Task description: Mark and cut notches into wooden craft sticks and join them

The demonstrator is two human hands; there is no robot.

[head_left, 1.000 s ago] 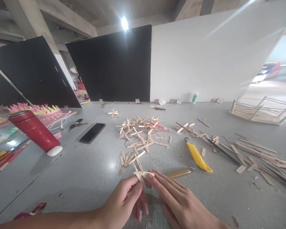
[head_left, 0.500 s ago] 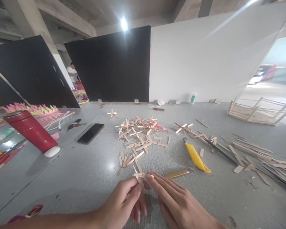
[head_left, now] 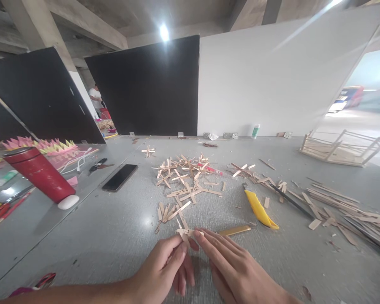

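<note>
Both hands meet low on the grey table [head_left: 91, 236]: the left hand [head_left: 164, 270] and right hand [head_left: 237, 270] pinch a small crossed stick piece [head_left: 187, 232] between their fingertips. A yellow knife [head_left: 260, 209] lies to the right, and a stick pile [head_left: 186, 179] lies beyond

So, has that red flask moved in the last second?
No. The red flask sits just as far left of the black phone; only the camera shifted.

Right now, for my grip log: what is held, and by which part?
Small stick piece: left hand pinches its lower end, right hand steadies its right end.
</note>
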